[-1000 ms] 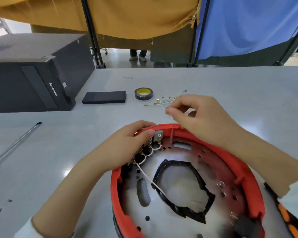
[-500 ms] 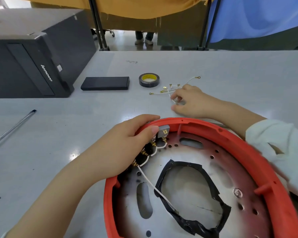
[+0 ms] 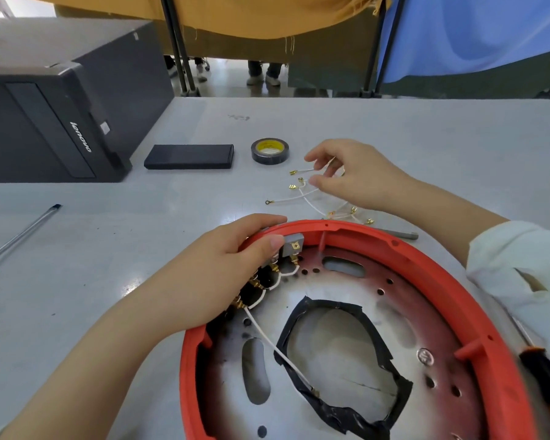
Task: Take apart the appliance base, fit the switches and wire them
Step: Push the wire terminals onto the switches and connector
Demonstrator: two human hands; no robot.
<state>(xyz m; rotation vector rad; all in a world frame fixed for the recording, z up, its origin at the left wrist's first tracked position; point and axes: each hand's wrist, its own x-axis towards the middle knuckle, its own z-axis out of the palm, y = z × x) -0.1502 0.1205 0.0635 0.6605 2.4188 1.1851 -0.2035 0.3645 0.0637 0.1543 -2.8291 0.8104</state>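
The red appliance base (image 3: 346,328) is lying open-side up right before you; your left hand (image 3: 223,274) is gripping its rim by the switches (image 3: 294,246), while your right hand (image 3: 353,176) is pinching a white wire (image 3: 305,170) above the loose wires (image 3: 318,198), near the tape roll (image 3: 270,150).

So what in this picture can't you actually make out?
Head view only:
- Switches: mostly hidden under the left hand.
- Red appliance base: cut off by the bottom edge.
- Loose wires: whether the right hand pinches one is unclear; its fingers hide the wire ends.
- Orange-and-black tool: cut off by the right edge.
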